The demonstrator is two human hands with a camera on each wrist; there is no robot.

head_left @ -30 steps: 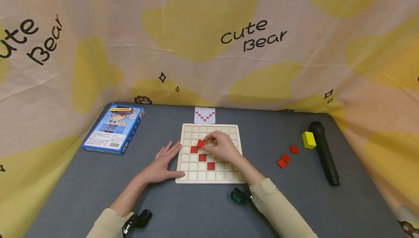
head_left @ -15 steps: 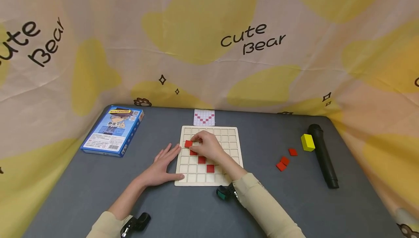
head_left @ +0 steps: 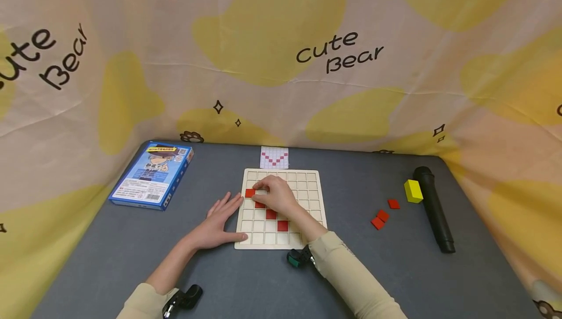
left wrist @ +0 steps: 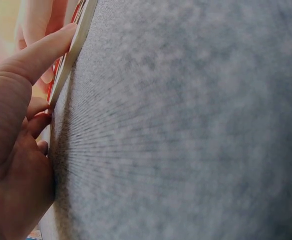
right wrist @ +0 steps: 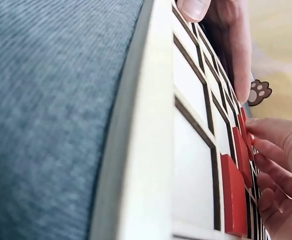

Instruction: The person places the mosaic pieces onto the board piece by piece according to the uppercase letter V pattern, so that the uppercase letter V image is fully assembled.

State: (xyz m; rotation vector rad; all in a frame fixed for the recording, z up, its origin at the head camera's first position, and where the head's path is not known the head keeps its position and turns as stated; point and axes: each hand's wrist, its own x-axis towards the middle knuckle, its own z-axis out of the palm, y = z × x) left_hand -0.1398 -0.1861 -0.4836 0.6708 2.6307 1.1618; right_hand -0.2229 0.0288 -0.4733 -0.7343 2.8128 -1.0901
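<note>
A pale wooden grid board (head_left: 312,195) lies flat on the table. Red square tiles sit in its cells in a diagonal line, among them one tile (head_left: 283,226) near the front and another (head_left: 271,214) behind it. My right hand (head_left: 281,197) pinches the right side of a red tile (head_left: 250,193) at the board's left, thumb and fingers curled about it. Fingers spread, my left hand (head_left: 212,229) rests along the board's left edge. In the left wrist view its thumb (left wrist: 36,57) touches the board's rim. The right wrist view shows red tiles (right wrist: 234,197) seated in the grid.
Behind the board lies a small pattern card (head_left: 274,157). A blue box (head_left: 151,175) is at the left. Loose red tiles (head_left: 378,223), a yellow block (head_left: 413,191) and a black microphone (head_left: 434,209) are on the right. A printed curtain (head_left: 281,65) hangs behind the table.
My right hand has moved left across the board with the red tile, which has gone from raised and tilted to flat at the board's left. The left hand has stayed put.
</note>
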